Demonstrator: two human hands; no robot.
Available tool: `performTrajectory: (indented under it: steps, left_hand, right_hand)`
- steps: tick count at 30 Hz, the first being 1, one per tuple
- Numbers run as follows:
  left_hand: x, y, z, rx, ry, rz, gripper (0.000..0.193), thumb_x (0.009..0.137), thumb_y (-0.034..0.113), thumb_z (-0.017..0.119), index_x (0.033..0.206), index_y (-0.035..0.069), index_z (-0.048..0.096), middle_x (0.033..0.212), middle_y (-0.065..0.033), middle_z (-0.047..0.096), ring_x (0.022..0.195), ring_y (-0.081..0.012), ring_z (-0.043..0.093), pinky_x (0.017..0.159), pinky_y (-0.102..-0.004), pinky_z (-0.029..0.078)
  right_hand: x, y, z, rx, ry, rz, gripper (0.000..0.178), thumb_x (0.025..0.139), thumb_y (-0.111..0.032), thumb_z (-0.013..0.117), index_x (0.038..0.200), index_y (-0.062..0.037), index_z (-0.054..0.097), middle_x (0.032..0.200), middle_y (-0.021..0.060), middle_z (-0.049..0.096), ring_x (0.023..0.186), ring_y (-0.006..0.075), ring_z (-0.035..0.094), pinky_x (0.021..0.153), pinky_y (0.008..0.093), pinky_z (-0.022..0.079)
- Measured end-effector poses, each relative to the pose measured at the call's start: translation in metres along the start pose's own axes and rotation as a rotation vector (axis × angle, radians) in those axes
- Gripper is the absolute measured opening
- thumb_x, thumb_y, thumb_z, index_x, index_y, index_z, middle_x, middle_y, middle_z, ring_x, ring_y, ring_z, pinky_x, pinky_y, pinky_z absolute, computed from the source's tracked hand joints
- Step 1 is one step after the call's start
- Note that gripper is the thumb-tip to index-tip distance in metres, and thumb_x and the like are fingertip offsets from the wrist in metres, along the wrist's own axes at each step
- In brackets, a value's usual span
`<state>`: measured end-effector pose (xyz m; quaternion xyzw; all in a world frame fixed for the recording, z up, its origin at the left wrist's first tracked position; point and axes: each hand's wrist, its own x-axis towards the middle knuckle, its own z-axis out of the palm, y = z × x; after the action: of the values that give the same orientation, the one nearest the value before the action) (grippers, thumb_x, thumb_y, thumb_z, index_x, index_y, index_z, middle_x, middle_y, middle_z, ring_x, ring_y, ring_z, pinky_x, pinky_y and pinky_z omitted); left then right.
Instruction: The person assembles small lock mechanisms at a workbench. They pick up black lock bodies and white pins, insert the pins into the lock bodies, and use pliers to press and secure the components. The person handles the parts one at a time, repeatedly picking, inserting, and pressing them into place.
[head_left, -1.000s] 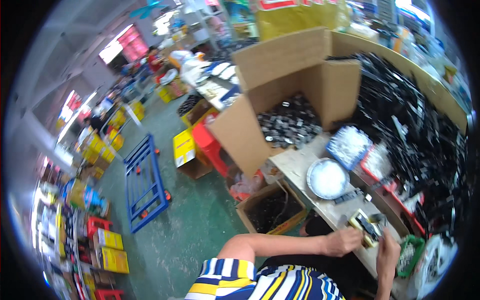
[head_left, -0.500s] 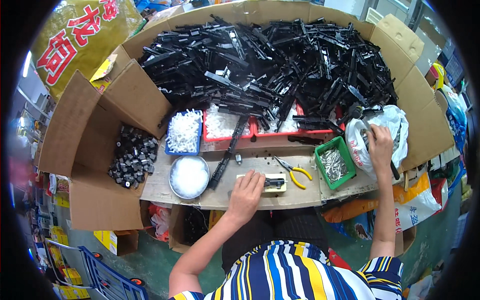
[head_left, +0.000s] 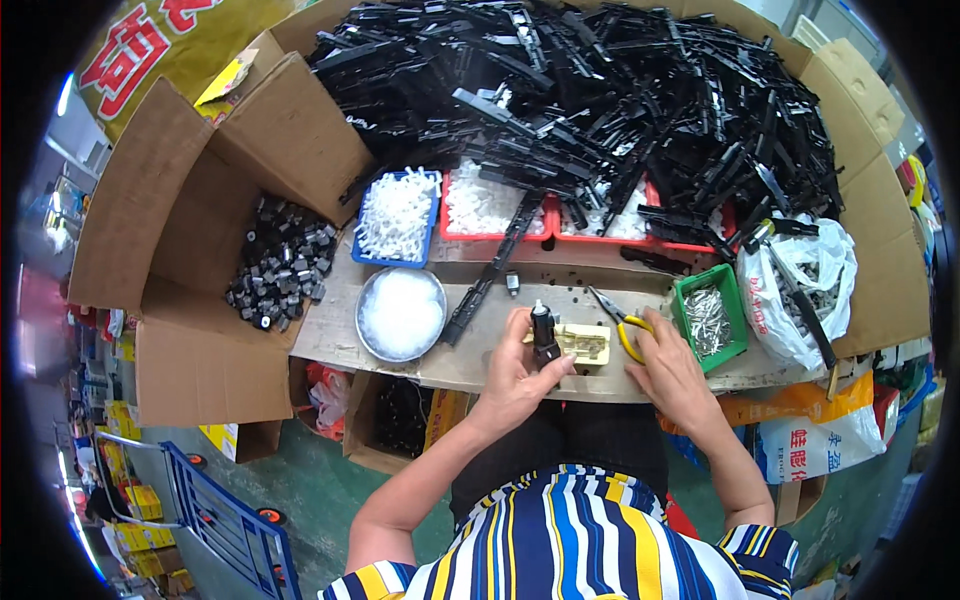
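Black part [head_left: 543,335] | left hand [head_left: 520,375] fingers grip it | right hand [head_left: 672,370] fingers curled by yellow-handled pliers [head_left: 622,325]

Person wore a short-sleeved shirt [head_left: 560,545] striped in navy, white, yellow and red. Dark trousers [head_left: 560,450] showed below the bench edge. Forearms were bare.

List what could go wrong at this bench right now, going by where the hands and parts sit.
1. The left hand holds a small black part upright at the beige jig; fingers so close might get pinched.
2. The right hand rests by the yellow-handled pliers and the green tray of metal pins; a nudge could spill the pins.
3. The heap of black strips overhangs the red trays and could slide onto the board.
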<state>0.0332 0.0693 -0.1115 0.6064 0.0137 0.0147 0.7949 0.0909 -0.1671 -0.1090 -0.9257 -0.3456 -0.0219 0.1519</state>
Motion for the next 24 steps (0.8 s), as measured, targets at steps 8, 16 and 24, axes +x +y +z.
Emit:
performTrajectory:
  steps: [8,16,24]
  left_hand:
    - [-0.010,-0.006,-0.005,0.218,-0.029,-0.087,0.023,0.103,0.015,0.057,0.120,0.003,0.047,0.086,-0.0023,0.054,0.070,-0.0079,0.055,0.060,-0.0258,0.046]
    - [-0.007,-0.014,-0.003,0.498,0.028,0.051,0.025,0.106,0.024,0.054,0.113,0.000,0.056,0.078,-0.0096,0.059,0.069,-0.0148,0.058,0.062,-0.0322,0.046]
    - [-0.003,-0.011,0.013,0.755,-0.009,0.185,0.025,0.100,0.021,0.061,0.114,0.000,0.057,0.088,-0.0208,0.065,0.076,-0.0374,0.065,0.066,-0.0401,0.048]
  right_hand:
    - [0.018,0.006,0.028,-0.131,-0.053,0.154,0.012,0.076,0.000,0.064,0.087,0.0019,0.068,0.104,0.0158,0.058,0.099,0.0324,0.055,0.076,0.0445,0.046]
    - [0.010,-0.014,-0.010,0.383,-0.049,0.046,0.036,0.072,0.012,0.056,0.105,0.0011,0.063,0.118,0.0192,0.055,0.115,0.0382,0.053,0.099,0.0467,0.042]
    - [0.001,-0.017,-0.021,0.394,-0.216,-0.015,0.029,0.077,0.007,0.061,0.105,0.0021,0.057,0.121,0.0197,0.053,0.113,0.0393,0.054,0.097,0.0458,0.042]
